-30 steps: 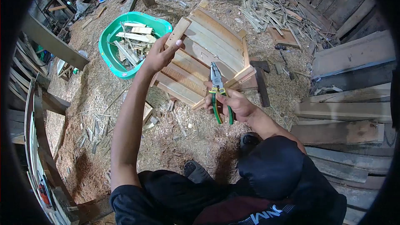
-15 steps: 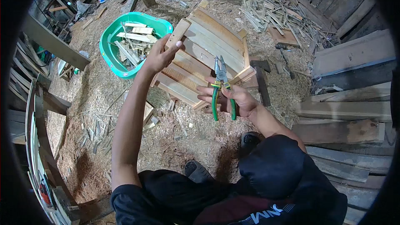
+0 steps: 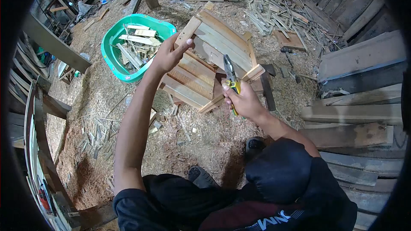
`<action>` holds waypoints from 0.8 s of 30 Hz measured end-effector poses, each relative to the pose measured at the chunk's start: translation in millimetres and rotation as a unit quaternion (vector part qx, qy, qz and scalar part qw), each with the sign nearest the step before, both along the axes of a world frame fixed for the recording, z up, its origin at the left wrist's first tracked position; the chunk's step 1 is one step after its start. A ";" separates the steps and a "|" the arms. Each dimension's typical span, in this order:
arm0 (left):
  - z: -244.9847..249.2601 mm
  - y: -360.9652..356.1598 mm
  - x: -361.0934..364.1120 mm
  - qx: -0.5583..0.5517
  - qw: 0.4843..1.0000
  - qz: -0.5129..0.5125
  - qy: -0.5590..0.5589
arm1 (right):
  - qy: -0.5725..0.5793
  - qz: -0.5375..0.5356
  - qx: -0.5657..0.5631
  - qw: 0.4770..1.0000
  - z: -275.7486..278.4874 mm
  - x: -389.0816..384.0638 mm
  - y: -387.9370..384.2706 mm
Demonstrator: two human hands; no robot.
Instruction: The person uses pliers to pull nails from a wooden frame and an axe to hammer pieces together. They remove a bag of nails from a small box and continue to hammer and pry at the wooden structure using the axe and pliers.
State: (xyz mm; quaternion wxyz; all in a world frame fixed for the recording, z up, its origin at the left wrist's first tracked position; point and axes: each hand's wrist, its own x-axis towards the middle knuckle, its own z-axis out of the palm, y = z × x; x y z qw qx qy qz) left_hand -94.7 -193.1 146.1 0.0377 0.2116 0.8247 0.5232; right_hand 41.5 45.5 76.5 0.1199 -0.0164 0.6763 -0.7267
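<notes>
My left hand (image 3: 171,55) grips the upper left corner of a slatted wooden frame (image 3: 224,38), with its thumb on the end rail. The frame is tilted, and its pale boards run in parallel strips. My right hand (image 3: 244,100) is wrapped round the yellow and green handles of a pair of pliers (image 3: 231,72). The plier jaws look closed and point up and to the left, in front of the frame's lower right part.
A green tub (image 3: 110,57) of wood offcuts stands left of the frame. A hammer-like tool (image 3: 267,85) lies to its right. Scrap sticks (image 3: 274,15) are piled at the upper right, and stacked planks (image 3: 351,113) line the right side. Wood shavings cover the floor.
My right hand has closed round the plier handles, and the spread jaws have come together. My left hand has moved slightly right and down, with the frame's near end shifted a little.
</notes>
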 end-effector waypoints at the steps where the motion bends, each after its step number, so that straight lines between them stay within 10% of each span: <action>1: -0.2 2.1 0.2 -0.007 1.000 -0.002 0.001 | 0.055 -0.027 0.072 0.996 -9.5 -1.6 0.1; 8: 3.6 15.9 2.2 -0.027 0.999 0.040 0.017 | 0.149 -0.128 0.375 0.906 22.0 -4.0 10.2; 16: -3.1 35.2 -6.7 0.038 0.993 0.094 0.055 | 0.059 -0.067 0.497 0.863 71.8 -25.4 30.7; 20: 0.7 37.9 -12.7 0.032 0.993 0.110 0.022 | 0.282 -0.117 0.630 0.714 61.4 -52.6 54.3; 24: 0.4 38.4 -23.5 0.031 0.992 0.117 0.025 | 0.266 -0.148 0.625 0.719 60.8 -65.6 51.5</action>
